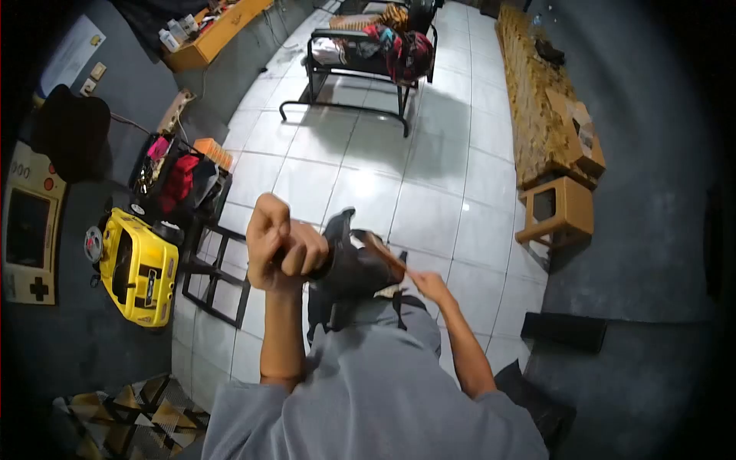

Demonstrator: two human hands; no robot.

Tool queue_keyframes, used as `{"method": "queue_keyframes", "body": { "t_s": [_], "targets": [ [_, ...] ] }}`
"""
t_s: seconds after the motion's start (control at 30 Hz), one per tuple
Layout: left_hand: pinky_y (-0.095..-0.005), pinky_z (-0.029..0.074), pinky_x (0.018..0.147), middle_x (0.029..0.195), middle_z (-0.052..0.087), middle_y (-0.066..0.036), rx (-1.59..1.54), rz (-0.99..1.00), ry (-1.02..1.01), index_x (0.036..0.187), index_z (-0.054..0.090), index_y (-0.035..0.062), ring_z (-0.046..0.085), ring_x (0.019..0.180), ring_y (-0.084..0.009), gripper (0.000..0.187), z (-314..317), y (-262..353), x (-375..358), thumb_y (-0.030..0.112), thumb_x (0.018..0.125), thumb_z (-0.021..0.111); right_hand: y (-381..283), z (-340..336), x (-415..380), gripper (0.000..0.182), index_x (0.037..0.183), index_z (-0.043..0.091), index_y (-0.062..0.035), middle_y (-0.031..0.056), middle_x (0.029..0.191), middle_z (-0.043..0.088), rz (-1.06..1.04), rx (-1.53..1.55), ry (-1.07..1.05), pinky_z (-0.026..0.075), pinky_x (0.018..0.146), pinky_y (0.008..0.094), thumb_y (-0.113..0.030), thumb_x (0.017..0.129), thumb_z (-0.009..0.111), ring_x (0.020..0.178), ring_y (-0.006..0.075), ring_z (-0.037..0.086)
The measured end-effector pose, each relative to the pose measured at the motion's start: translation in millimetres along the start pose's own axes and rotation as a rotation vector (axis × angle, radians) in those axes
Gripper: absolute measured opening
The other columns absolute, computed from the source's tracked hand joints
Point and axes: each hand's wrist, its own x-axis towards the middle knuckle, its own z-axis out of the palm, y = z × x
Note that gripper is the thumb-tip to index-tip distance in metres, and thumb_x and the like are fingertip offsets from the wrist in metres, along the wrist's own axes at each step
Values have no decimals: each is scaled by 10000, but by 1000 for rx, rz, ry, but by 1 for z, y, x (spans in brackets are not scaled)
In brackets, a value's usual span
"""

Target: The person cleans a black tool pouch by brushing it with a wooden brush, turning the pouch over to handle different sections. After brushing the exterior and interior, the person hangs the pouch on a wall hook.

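A dark boot (354,270) is held up in front of my body, above my lap. My left hand (282,244) is closed on its left end, with the fingers curled into a fist. My right hand (431,285) grips the thin end of a brown wooden brush (389,259). The brush's broad end lies against the boot's right side in this view, and its bristles are hidden. My grey trousers show just below the boot.
A black metal-framed bench (360,77) piled with cloth stands ahead on white floor tiles. To the left are a yellow toy car (140,264) and a black metal frame (217,272). A brown stool (558,211) stands right, beside a long patterned bench (537,100).
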Motion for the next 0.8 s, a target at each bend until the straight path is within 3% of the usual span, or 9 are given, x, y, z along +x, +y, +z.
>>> {"method": "queue_keyframes", "body": {
  "t_s": [0.03, 0.1, 0.27, 0.4, 0.5, 0.57, 0.7, 0.77, 0.8],
  "targets": [
    [-207, 175, 291, 386, 247, 60, -70, 18, 41, 865, 270, 77, 239, 270, -43, 85, 3, 1, 1, 122, 915, 321, 39, 16, 3, 711, 673, 630, 27, 168, 630, 611, -45, -275, 59, 480, 601, 414, -616, 873, 399, 619, 296, 619],
    [-212, 174, 291, 389, 235, 63, -25, 14, 4, 870, 268, 70, 232, 268, -44, 92, -1, 2, -1, 117, 929, 321, 99, 49, 0, 742, 771, 679, 23, 233, 725, 642, 278, -362, -267, 486, 722, 461, -655, 842, 385, 782, 370, 644],
    [-220, 176, 291, 395, 219, 70, 90, -5, 36, 876, 268, 67, 220, 266, -48, 114, 2, 2, 3, 129, 948, 332, 103, 59, -4, 767, 754, 659, 42, 214, 695, 640, 389, -392, 189, 495, 672, 434, -662, 847, 370, 702, 365, 643],
    [-237, 175, 294, 400, 202, 71, 204, 5, 137, 900, 283, 54, 197, 273, -48, 103, 7, -10, 12, 132, 955, 323, -34, -12, -18, 583, 659, 511, -54, 25, 520, 453, 266, 676, 59, 332, 394, 273, -565, 918, 402, 400, 125, 417],
    [-246, 156, 321, 412, 171, 76, 313, 14, 215, 936, 327, 49, 146, 293, -45, 114, 13, -18, 24, 158, 969, 329, -126, -41, -44, 544, 681, 433, -99, -40, 496, 334, -71, 981, -57, 226, 353, 227, -591, 909, 394, 377, 60, 284],
    [-244, 160, 327, 411, 174, 75, 317, 68, 152, 945, 333, 53, 141, 298, -45, 110, 17, -22, 31, 158, 973, 324, -141, -38, -47, 569, 687, 441, -88, -32, 501, 350, -234, 933, -104, 236, 359, 223, -616, 892, 391, 386, 61, 299],
    [-241, 166, 339, 415, 172, 71, 413, 141, 270, 963, 336, 55, 137, 308, -45, 103, 24, -18, 35, 154, 978, 311, -111, -13, -17, 551, 654, 469, -51, -5, 515, 378, -46, 737, -133, 281, 406, 248, -510, 948, 392, 435, 91, 340],
    [-239, 170, 345, 419, 167, 71, 545, 203, 455, 967, 336, 56, 137, 315, -44, 102, 22, -15, 33, 153, 981, 306, -35, 28, 18, 558, 702, 542, -36, 49, 540, 508, -5, 337, 130, 348, 399, 318, -509, 946, 373, 420, 170, 471],
    [-235, 176, 352, 430, 164, 69, 445, 223, 472, 976, 338, 51, 141, 325, -40, 110, 30, -9, 36, 156, 987, 305, 8, 46, 31, 634, 744, 585, 16, 145, 638, 565, -41, 49, 99, 410, 541, 383, -538, 932, 341, 580, 281, 547]
  ]
}}
